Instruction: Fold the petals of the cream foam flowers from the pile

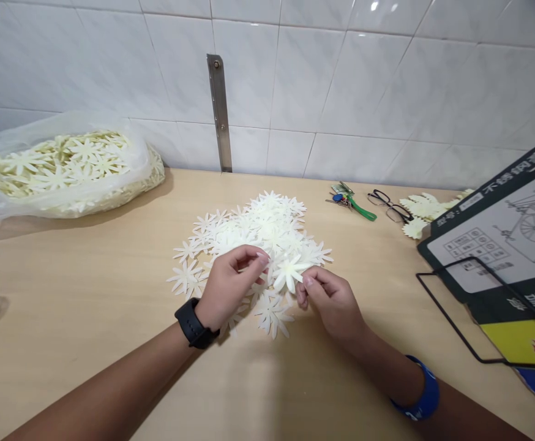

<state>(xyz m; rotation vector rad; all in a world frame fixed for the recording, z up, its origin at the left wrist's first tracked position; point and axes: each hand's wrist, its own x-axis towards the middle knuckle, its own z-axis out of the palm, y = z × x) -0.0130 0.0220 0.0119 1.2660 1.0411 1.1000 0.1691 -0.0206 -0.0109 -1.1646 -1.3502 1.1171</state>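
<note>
A heap of pale, cream-white flower-shaped cut-outs (249, 236) lies in the middle of a light wooden table (88, 294). My left hand (231, 285), with a black watch on the wrist, curls its fingers over the near edge of the heap and pinches at a flower. My right hand (329, 303), with a blue band on the wrist, pinches the petals of one flower cut-out (289, 271) raised slightly above the heap. The two hands meet at that flower.
A clear plastic bag (60, 165) full of the same flowers sits at the back left. Keys on a green strap (350, 200), glasses (389, 207) and a few more flowers (421, 211) lie at the back right. A printed carton (506, 245) with a black wire frame (451, 318) fills the right edge. A tiled wall stands behind.
</note>
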